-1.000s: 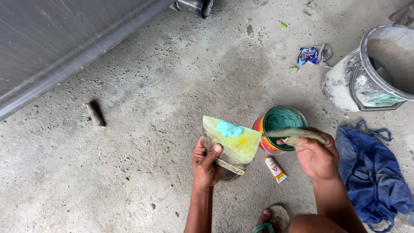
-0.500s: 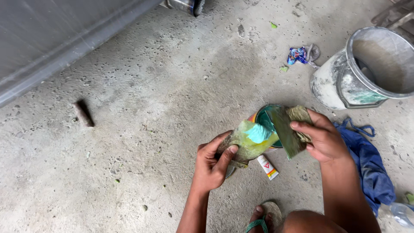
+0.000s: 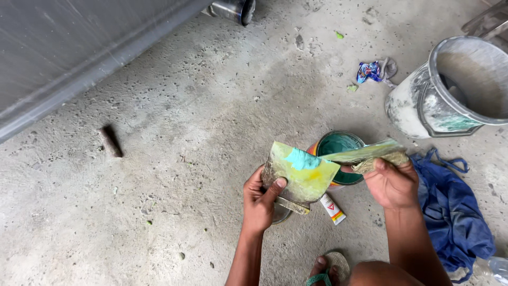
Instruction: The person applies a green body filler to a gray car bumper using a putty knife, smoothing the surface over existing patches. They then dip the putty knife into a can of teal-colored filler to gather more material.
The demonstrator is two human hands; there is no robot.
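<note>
Putty job looks like it's at the mixing stage. Left hand (image 3: 260, 200) has its fingers clamped around a yellowish board (image 3: 299, 177) with a teal blob near its top edge. Right hand (image 3: 390, 182) pinches a scraper (image 3: 365, 152) over the open can (image 3: 338, 153), which sits just behind the board. No spreading on any surface shows so far.

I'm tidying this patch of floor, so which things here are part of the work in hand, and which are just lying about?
In use:
left hand holding a putty-smeared board
right hand holding a flat scraper
open tin of green putty
small tube

Lying about:
blue cloth
white bucket
crumpled wrapper
short stick
</note>
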